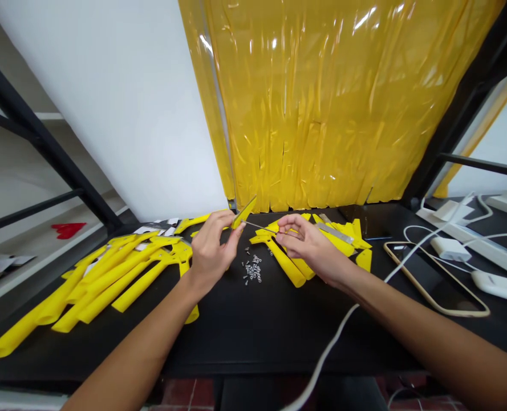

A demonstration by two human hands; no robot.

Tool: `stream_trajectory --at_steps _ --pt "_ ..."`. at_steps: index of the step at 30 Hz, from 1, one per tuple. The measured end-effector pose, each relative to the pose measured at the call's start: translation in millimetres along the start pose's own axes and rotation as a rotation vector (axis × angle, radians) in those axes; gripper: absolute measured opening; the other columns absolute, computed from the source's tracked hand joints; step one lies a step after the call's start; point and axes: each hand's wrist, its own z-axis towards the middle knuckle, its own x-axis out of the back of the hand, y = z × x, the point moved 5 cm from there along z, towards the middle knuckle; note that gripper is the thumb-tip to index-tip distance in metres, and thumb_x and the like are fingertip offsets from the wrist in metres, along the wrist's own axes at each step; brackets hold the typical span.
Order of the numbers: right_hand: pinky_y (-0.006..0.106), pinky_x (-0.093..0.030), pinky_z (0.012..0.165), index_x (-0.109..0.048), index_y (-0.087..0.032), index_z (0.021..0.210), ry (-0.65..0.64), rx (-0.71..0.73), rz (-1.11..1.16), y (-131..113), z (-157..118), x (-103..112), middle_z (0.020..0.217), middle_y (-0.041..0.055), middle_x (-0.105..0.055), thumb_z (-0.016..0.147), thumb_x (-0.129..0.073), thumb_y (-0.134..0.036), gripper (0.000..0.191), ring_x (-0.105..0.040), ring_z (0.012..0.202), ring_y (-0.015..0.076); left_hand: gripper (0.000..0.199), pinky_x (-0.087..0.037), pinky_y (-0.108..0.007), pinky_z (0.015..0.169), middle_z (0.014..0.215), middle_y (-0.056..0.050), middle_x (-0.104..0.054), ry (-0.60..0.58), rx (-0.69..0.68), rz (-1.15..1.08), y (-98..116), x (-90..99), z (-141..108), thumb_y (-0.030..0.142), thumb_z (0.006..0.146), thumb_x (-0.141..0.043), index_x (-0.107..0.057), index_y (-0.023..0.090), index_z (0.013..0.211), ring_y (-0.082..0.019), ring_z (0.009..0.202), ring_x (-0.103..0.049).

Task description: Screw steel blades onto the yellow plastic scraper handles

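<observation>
My left hand [213, 245] is closed around a small yellow plastic piece [245, 211], holding it upright above the table. Between the fingertips of my right hand [302, 242] is a thin metal rod [259, 227], which looks like a hex key; its far end meets the yellow piece by my left thumb. Whether that end sits in a screw is too small to see. Below, between my hands, lies a loose pile of small screws and nuts [253, 269]. Yellow handle-shaped parts [287, 262] lie under my right hand, with a flat metal blade [334, 233] among them.
Several long yellow tool-like pieces [125, 274] are heaped at the left. At the right are a phone [433, 279], a white charger [450, 249] and a power strip [479, 242]. A white cable [334, 342] crosses the black table [244, 337] under my right forearm. Yellow plastic strips [313, 114] hang behind.
</observation>
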Motion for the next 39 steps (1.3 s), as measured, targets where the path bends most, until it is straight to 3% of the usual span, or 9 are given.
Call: stream_trajectory --at_steps 6,12,15,19,24,27,30,35,39 --pt "0.026 -0.033 0.047 -0.057 -0.019 0.100 0.035 0.068 -0.094 0.0 -0.3 4.6 0.073 -0.0026 -0.053 0.092 -0.059 -0.047 0.029 -0.040 0.051 0.0083 0.031 -0.059 -0.036 0.080 0.095 -0.005 -0.069 0.004 -0.010 0.008 0.8 1.9 3.7 0.008 0.081 -0.073 -0.060 0.021 0.106 -0.019 0.089 -0.069" --pt "0.029 -0.044 0.064 -0.053 -0.023 0.104 0.011 0.231 -0.402 -5.7 -6.9 -2.3 0.088 0.0025 -0.061 0.094 -0.057 -0.042 0.022 -0.057 0.078 0.0166 0.029 -0.059 -0.033 0.075 0.094 -0.004 -0.069 0.039 0.030 0.012 -2.9 4.4 4.3 0.009 0.080 -0.074 -0.061 0.020 0.105 -0.018 0.088 -0.068" --pt "0.032 -0.044 0.069 -0.056 -0.022 0.097 0.013 0.278 -0.495 -7.8 -7.8 -2.1 0.086 0.0029 -0.062 0.099 -0.048 -0.042 0.022 -0.057 0.077 0.0171 0.030 -0.059 -0.033 0.074 0.094 -0.004 -0.069 0.051 0.030 0.008 -2.8 5.3 4.4 0.009 0.079 -0.074 -0.061 0.020 0.104 -0.018 0.086 -0.068" --pt "0.032 -0.043 0.072 -0.059 -0.021 0.083 0.039 0.248 -0.550 -7.5 -7.0 1.6 0.078 0.0024 -0.062 0.102 -0.037 -0.046 0.039 -0.058 0.075 0.0169 0.033 -0.058 -0.035 0.078 0.097 -0.005 -0.070 0.031 0.002 -0.012 0.9 4.3 3.4 0.008 0.079 -0.074 -0.061 0.021 0.107 -0.018 0.089 -0.068" --pt "0.030 -0.044 0.066 -0.054 -0.023 0.101 0.020 0.261 -0.508 -10.5 -8.5 1.0 0.087 0.0022 -0.064 0.096 -0.053 -0.043 0.021 -0.059 0.077 0.0174 0.031 -0.059 -0.031 0.074 0.096 -0.005 -0.071 0.034 0.039 -0.012 -0.7 3.4 2.1 0.006 0.079 -0.074 -0.062 0.019 0.105 -0.017 0.088 -0.068" --pt "0.031 -0.043 0.070 -0.057 -0.022 0.093 0.061 0.328 -0.607 -14.7 -7.6 3.9 0.086 0.0030 -0.065 0.099 -0.047 -0.041 0.023 -0.059 0.079 0.0173 0.029 -0.059 -0.031 0.075 0.096 -0.005 -0.071 0.041 0.038 -0.005 -0.4 3.4 1.9 0.008 0.080 -0.074 -0.063 0.019 0.105 -0.017 0.087 -0.069" --pt "0.031 -0.043 0.071 -0.057 -0.021 0.083 0.061 0.290 -0.656 -11.7 -5.0 5.1 0.082 0.0022 -0.064 0.101 -0.041 -0.044 0.033 -0.058 0.077 0.0167 0.025 -0.059 -0.033 0.078 0.096 -0.005 -0.072 0.029 0.046 -0.014 0.8 2.6 1.7 0.009 0.082 -0.072 -0.064 0.019 0.103 -0.017 0.086 -0.069" --pt "0.029 -0.042 0.062 -0.049 -0.024 0.097 0.068 0.229 -0.579 -4.0 -5.9 3.1 0.076 -0.0014 -0.058 0.094 -0.055 -0.045 0.023 -0.055 0.067 0.0157 0.027 -0.059 -0.033 0.076 0.098 -0.005 -0.073 0.028 0.071 -0.021 0.3 2.6 0.9 0.008 0.081 -0.073 -0.066 0.019 0.104 -0.017 0.085 -0.070" --pt "0.031 -0.041 0.066 -0.052 -0.022 0.093 0.055 0.274 -0.649 -5.5 -9.0 0.8 0.077 0.0008 -0.060 0.099 -0.046 -0.039 0.019 -0.055 0.069 0.0162 0.031 -0.060 -0.032 0.075 0.098 -0.004 -0.075 0.048 0.084 -0.008 0.0 3.9 -0.2 0.007 0.079 -0.075 -0.068 0.020 0.106 -0.016 0.083 -0.071"
